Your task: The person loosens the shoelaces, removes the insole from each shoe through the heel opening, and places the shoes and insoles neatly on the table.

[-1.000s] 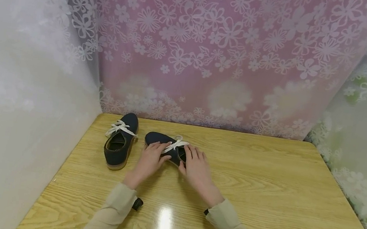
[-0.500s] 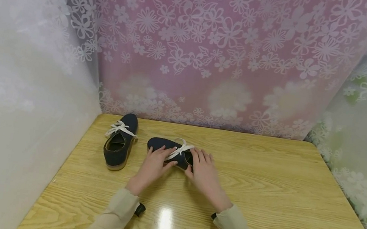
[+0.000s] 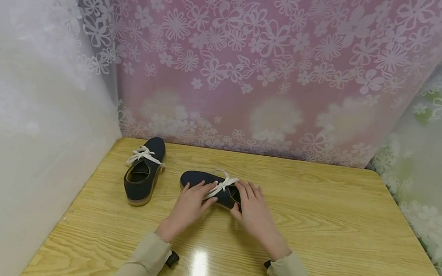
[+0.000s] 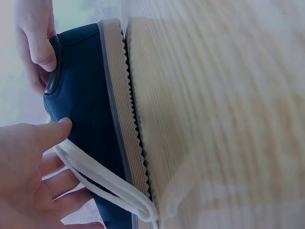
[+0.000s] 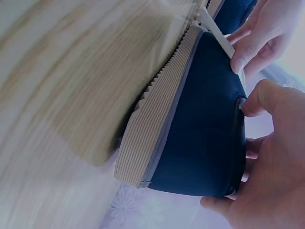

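Note:
A navy lace-up shoe [image 3: 199, 179] with white laces lies sideways on the wooden table, toe to the left. My left hand [image 3: 189, 203] grips its front half, thumb on the near side by the laces and fingers over the top. My right hand [image 3: 255, 213] holds the heel end at the collar. In the right wrist view the thumb is on the collar's edge, with the other fingers partly hidden behind the heel. A lace loop [image 4: 109, 179] hangs down over the ribbed tan sole [image 4: 125, 105] in the left wrist view.
A matching navy shoe [image 3: 141, 188] stands at the left of the table [image 3: 338, 226], toe toward the back edge. Pink flowered cloth [image 3: 254, 68] hangs behind the table, with pale cloth at both sides.
Both hands and the shoe between them have shifted to the right and a little nearer to me. The matching shoe at the left stays where it was.

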`<state>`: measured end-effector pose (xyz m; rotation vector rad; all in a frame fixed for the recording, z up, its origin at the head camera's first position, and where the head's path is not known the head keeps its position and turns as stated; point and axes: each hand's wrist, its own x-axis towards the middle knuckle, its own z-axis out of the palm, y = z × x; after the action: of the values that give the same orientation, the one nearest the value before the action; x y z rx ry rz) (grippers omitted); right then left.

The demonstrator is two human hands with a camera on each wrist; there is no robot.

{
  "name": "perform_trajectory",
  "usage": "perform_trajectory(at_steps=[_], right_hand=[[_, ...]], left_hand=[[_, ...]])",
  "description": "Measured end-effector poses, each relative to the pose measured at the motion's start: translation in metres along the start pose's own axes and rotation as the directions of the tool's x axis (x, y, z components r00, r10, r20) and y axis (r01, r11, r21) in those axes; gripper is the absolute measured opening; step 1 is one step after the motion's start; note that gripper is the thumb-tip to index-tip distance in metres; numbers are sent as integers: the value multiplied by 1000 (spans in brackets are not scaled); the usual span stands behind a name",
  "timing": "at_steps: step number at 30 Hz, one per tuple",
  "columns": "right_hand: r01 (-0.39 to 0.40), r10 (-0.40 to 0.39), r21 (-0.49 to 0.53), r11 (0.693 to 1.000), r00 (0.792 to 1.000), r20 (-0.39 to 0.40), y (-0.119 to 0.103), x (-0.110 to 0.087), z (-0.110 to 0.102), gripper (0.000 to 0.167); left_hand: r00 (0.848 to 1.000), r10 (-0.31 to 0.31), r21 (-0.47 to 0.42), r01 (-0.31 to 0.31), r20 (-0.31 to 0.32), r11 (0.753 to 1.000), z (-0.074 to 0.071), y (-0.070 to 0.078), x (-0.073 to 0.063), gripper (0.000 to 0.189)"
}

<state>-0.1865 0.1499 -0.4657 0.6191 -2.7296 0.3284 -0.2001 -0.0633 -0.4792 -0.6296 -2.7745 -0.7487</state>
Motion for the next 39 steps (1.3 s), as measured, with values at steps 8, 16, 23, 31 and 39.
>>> perform_trajectory(at_steps=[8, 16, 23, 31, 39], right_hand=[[-12, 12, 23, 1000, 1000, 28, 10, -7, -6, 52], [-24, 24, 22, 999, 999, 30, 18, -17, -10, 51], [-10, 9, 43, 999, 1000, 4, 27, -23, -10, 50], [-13, 12, 44, 999, 1000, 15, 27, -26, -16, 51], [0, -1, 17, 1000, 998, 64, 19, -24, -24, 56]], left_hand=[[998, 38, -49, -36, 39, 998, 3, 2, -2, 49], [994, 112, -49, -111, 17, 993, 8, 9, -7, 49], [990, 137, -22, -137, 18, 990, 8, 17, -10, 45], [995, 100, -95, -99, 4, 991, -1, 9, 4, 31], [995, 21, -32, -18, 97, 999, 0, -14, 16, 43]])
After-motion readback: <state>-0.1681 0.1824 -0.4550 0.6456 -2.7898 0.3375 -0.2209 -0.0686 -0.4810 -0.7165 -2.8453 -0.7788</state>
